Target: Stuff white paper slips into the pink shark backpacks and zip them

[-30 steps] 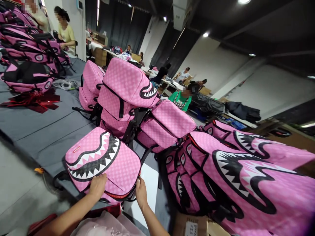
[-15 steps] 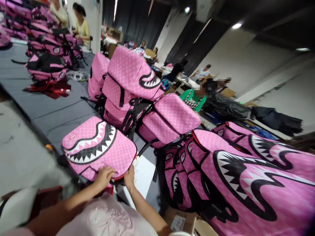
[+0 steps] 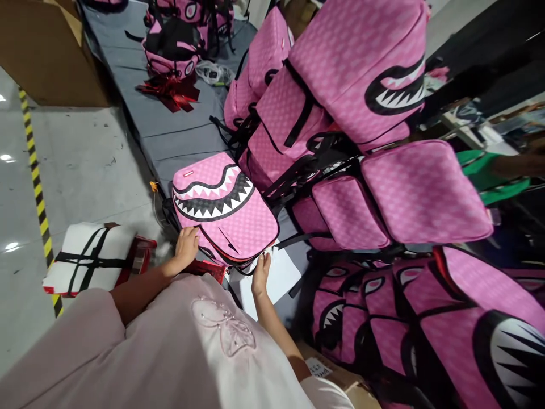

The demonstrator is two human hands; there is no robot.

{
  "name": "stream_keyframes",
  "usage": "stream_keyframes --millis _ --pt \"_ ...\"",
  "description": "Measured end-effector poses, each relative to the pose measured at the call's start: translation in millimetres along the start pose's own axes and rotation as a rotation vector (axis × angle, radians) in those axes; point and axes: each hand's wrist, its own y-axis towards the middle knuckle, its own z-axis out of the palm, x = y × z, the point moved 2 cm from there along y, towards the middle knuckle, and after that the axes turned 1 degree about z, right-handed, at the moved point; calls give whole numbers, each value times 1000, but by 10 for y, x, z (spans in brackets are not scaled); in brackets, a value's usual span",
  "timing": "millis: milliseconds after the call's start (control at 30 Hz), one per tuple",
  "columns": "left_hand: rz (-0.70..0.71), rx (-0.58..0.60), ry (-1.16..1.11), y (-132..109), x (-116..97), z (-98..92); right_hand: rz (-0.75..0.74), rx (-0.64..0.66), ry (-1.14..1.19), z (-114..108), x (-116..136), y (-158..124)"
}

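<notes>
Along the left edge of the frame, striped tape (image 3: pixel 38 199): yellow and black, running down the grey floor.
Cardboard box (image 3: pixel 51 57): upper left corner, brown, standing beside the table.
White bundle (image 3: pixel 91 258): lower left, lying on the floor across the tape, with black straps over it and red at its edges.
Table (image 3: pixel 149 133): grey-topped, slanting from the upper left towards the centre.
Red strips (image 3: pixel 170 94): upper left of centre, shiny, lying in front of a pink-and-black bag (image 3: pixel 172 42).
My left hand (image 3: pixel 186 248): left of centre, fingers bent against the near left edge of the backpack; whether they grip it I cannot tell.
My top (image 3: pixel 162 341): bottom of the frame, pale pink, with a raised butterfly on it.
Shark-mouth backpack (image 3: pixel 259 218): near the middle, lying front up on the table between my hands.
My right hand (image 3: pixel 261 272): centre, fingers drawn together at the backpack's near right edge; I cannot tell what they pinch.
White sheet (image 3: pixel 283 275): just right of that hand, flat.
Stacked backpacks (image 3: pixel 353 62): upper centre and right, pink, straps hanging.
Row of backpacks (image 3: pixel 389 341): lower right, packed close together.
Green sleeve (image 3: pixel 489 182): right edge, another person's, behind the stack.
</notes>
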Motion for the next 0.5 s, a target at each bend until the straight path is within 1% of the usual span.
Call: stream_keyframes --millis 67,167,233,300,400,500 --pt "11 13 21 -50 -26 62 42 16 23 67 43 -37" --pt "-54 -2 56 -43 -51 85 20 56 19 122 88 -133" --pt "-117 -22 75 58 -13 47 21 93 30 146 84 -219" --pt "-151 -39 87 209 57 -6 37 142 43 189 68 -302" --pt "-152 -45 93 425 165 -71 35 168 5 280 55 -379" --pt "-172 -56 83 539 219 -118 -10 187 -81 340 70 -376"
